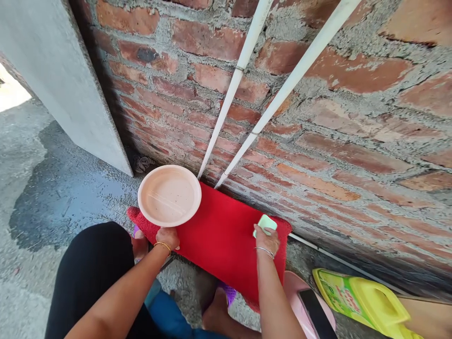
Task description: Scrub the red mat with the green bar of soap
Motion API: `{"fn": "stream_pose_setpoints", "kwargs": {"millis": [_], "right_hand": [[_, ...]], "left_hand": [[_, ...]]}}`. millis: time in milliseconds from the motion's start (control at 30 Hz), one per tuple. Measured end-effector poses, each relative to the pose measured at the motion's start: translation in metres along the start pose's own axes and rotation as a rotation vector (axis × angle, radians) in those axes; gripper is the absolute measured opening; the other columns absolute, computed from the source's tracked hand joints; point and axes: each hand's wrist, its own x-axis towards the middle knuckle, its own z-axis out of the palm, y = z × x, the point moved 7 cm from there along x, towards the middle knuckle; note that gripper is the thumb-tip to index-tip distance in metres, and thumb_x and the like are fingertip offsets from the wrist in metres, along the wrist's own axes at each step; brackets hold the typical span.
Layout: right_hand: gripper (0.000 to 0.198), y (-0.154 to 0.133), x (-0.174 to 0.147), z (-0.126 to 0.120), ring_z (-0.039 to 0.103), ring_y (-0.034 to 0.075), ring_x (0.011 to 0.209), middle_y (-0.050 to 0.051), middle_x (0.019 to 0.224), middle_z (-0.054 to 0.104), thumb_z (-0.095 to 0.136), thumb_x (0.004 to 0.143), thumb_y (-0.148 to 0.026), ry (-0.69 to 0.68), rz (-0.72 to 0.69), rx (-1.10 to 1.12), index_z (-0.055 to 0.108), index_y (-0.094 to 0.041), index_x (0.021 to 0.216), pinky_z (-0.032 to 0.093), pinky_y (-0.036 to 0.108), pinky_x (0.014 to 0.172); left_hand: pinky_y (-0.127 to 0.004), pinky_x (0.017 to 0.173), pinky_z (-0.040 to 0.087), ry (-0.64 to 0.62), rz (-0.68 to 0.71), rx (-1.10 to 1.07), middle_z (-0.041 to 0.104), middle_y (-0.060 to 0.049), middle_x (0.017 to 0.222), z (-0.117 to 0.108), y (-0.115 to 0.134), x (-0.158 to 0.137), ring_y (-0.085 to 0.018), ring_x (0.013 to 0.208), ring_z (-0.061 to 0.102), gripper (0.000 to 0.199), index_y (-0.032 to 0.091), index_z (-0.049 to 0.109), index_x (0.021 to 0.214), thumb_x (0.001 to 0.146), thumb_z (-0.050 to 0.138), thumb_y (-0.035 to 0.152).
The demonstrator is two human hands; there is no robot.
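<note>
A red mat (222, 230) with a fleecy underside lies in front of me along the foot of the wall. Its front edge is at my left hand (167, 237), which is closed there just below the rim of a pale pink basin (169, 197); the fingertips are hidden. The basin rests on the mat's left end, with a little liquid and dark specks inside. My right hand (268, 239) is wrapped round a small light green block with rounded corners (266, 222), pressed to the right part of the mat. Whether it is a brush cannot be made out.
A brick wall (219, 75) with two white pipes (247, 52) rises behind the mat. A grey slab (60, 61) leans at left above wet concrete (70, 188). At right are a yellow detergent jug (363, 301) and a pink stool-like object (294, 287) carrying a phone (316, 313).
</note>
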Motion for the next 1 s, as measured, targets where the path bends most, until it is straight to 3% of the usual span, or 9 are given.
{"fn": "stream_pose_setpoints", "kwargs": {"millis": [100,233,333,400,467,667,800,900,1000], "right_hand": [[0.042,-0.050,-0.030,0.038,0.058,0.024,0.094,0.006,0.093,0.060,0.068,0.069,-0.050,-0.079,-0.108,-0.011,0.063,-0.023,0.101,0.045,0.033,0.080],[0.035,-0.140,-0.077,0.097,0.057,0.020,0.089,0.002,0.096,0.055,0.069,0.071,-0.042,-0.307,-0.453,-0.075,0.064,-0.026,0.102,0.043,0.029,0.079],[0.033,-0.173,-0.088,0.111,0.056,0.019,0.088,0.002,0.097,0.053,0.071,0.071,-0.035,-0.389,-0.617,-0.157,0.065,-0.027,0.102,0.042,0.029,0.081],[0.033,-0.168,-0.075,0.105,0.057,0.019,0.087,0.002,0.096,0.053,0.072,0.071,-0.034,-0.387,-0.609,-0.208,0.066,-0.027,0.102,0.042,0.029,0.080],[0.034,-0.145,-0.050,0.086,0.057,0.019,0.086,0.002,0.096,0.054,0.071,0.072,-0.037,-0.340,-0.530,-0.236,0.066,-0.026,0.104,0.042,0.030,0.080],[0.041,-0.019,0.033,-0.002,0.059,0.024,0.091,0.007,0.096,0.059,0.070,0.070,-0.044,-0.115,-0.116,-0.198,0.064,-0.023,0.105,0.044,0.034,0.082],[0.041,0.042,0.045,-0.052,0.059,0.025,0.084,0.009,0.096,0.060,0.072,0.065,-0.046,0.059,0.159,-0.167,0.064,-0.021,0.096,0.046,0.037,0.076],[0.042,0.035,0.028,-0.051,0.058,0.026,0.086,0.012,0.099,0.060,0.069,0.069,-0.049,0.079,0.162,-0.151,0.063,-0.020,0.098,0.046,0.038,0.075],[0.042,-0.012,-0.013,-0.013,0.058,0.024,0.091,0.007,0.099,0.059,0.068,0.071,-0.048,-0.026,-0.064,-0.099,0.063,-0.023,0.104,0.044,0.034,0.079]], "left_hand": [[-0.034,0.089,0.055,0.001,-0.016,0.001,0.067,-0.018,0.122,-0.002,0.000,-0.002,-0.031,0.116,0.062,0.054,0.016,0.069,0.110,0.059,0.085,0.024],[-0.035,0.090,0.055,0.003,-0.027,0.005,0.069,-0.017,0.119,-0.003,0.001,-0.003,-0.031,0.114,0.063,0.052,0.017,0.070,0.108,0.058,0.084,0.023],[-0.033,0.090,0.054,-0.011,-0.039,0.015,0.069,-0.017,0.120,-0.003,0.001,-0.003,-0.031,0.114,0.063,0.053,0.017,0.070,0.109,0.059,0.084,0.023],[-0.033,0.090,0.054,-0.022,-0.040,0.019,0.068,-0.017,0.121,-0.003,0.001,-0.003,-0.031,0.115,0.063,0.053,0.017,0.070,0.110,0.059,0.084,0.023],[-0.033,0.090,0.054,-0.029,-0.035,0.023,0.068,-0.017,0.122,-0.003,0.001,-0.003,-0.031,0.115,0.063,0.054,0.017,0.070,0.110,0.059,0.084,0.023],[-0.032,0.084,0.055,-0.007,-0.012,0.035,0.069,-0.016,0.118,-0.003,0.001,-0.004,-0.031,0.111,0.065,0.051,0.019,0.071,0.107,0.058,0.084,0.025],[-0.032,0.085,0.055,-0.002,-0.017,0.034,0.069,-0.017,0.119,-0.004,0.001,-0.006,-0.030,0.113,0.064,0.054,0.017,0.069,0.111,0.058,0.083,0.023],[-0.033,0.085,0.055,-0.007,-0.014,0.035,0.069,-0.017,0.119,-0.004,0.001,-0.005,-0.030,0.113,0.064,0.054,0.018,0.070,0.109,0.057,0.083,0.023],[-0.033,0.086,0.055,-0.029,-0.020,0.042,0.069,-0.017,0.120,-0.003,0.001,-0.003,-0.031,0.114,0.063,0.054,0.019,0.071,0.108,0.056,0.083,0.023]]}}
